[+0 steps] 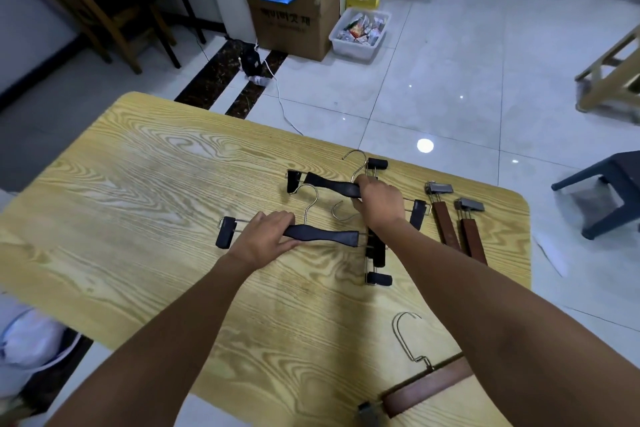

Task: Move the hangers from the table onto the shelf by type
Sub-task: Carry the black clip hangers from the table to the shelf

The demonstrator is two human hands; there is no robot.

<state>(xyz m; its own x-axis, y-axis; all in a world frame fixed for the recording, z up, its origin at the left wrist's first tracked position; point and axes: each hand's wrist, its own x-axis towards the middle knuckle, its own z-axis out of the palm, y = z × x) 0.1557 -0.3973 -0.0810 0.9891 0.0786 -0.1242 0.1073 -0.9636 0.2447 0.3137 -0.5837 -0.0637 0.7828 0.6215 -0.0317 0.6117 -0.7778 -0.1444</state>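
Observation:
Several clip hangers lie on the light wooden table (138, 191). My left hand (266, 236) grips the left part of a black hanger (322, 234) with a metal hook. My right hand (379, 199) grips the middle of a second black hanger (332, 185) farther back. A third black hanger (377, 250) lies crosswise under my right wrist. Two brown wooden hangers (445, 222) (472, 239) with metal clips lie to the right, partly hidden by my forearm. Another brown hanger (426, 388) sits at the near edge. No shelf is in view.
Beyond the table on the tiled floor stand a cardboard box (294, 14), a white plastic bin (360, 33) and a power strip with a cable (258, 80). A grey stool (606, 191) is to the right, a wooden stool frame (609, 76) farther back, wooden chair (97, 14) far left.

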